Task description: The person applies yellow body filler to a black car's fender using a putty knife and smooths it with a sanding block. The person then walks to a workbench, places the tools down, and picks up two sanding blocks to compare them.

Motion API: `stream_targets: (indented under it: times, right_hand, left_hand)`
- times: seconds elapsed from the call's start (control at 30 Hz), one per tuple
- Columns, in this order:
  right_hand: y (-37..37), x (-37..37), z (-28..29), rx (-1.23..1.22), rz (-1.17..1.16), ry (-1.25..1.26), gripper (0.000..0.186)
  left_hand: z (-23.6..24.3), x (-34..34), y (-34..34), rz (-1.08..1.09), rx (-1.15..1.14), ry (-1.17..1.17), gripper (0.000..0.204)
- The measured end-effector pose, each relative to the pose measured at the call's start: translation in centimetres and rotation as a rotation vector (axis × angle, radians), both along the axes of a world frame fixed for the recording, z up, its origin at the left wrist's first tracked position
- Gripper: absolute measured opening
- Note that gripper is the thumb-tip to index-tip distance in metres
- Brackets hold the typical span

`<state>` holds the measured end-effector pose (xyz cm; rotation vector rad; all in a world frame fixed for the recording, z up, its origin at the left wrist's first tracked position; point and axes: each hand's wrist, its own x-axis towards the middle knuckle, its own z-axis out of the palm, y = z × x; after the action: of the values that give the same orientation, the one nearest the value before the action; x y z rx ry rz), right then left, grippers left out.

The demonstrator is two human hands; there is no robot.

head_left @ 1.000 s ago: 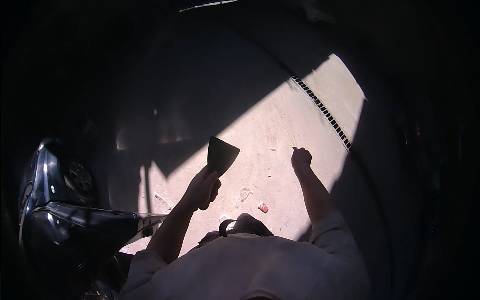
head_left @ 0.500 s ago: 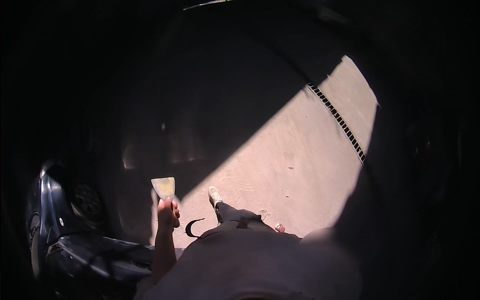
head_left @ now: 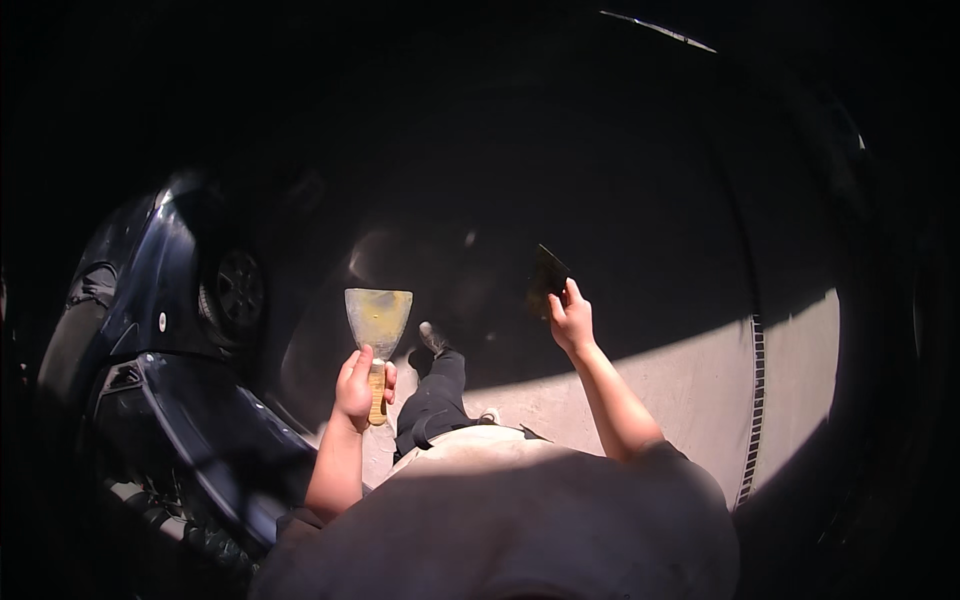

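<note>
Left of the frame's middle, the left hand (head_left: 352, 390) gripped a putty knife (head_left: 373, 338) by its tan handle (head_left: 377, 402), blade (head_left: 382, 308) up. It looked light and stiff, best held there. Just right of the middle, the right hand (head_left: 572, 322) pinched a thin, dark sheet (head_left: 549, 271) low down; that was likely light, maybe bendy.

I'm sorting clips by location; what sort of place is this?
Likely a vehicle workshop, perhaps for bodywork: a dark car stands at the left, a slotted, drain-like strip crosses the floor, and the left hand holds a broad scraper.
</note>
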<state>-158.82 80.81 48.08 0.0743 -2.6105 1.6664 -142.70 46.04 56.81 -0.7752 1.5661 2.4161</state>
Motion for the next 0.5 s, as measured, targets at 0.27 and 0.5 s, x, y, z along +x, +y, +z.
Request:
stream_targets:
  times: [0.27, 0.5]
  right_hand:
    - [-16.5, -12.5, 8.5, -0.564, 0.288, 0.126, 0.041]
    - [-25.0, -22.9, 15.0, -0.217, 0.613, 0.497, 0.028]
  left_hand:
    - [0.7, -14.0, -7.6, -0.391, 0.136, 0.140, 0.044]
    - [2.2, -28.3, -12.5, -0.195, 0.401, -0.282, 0.040]
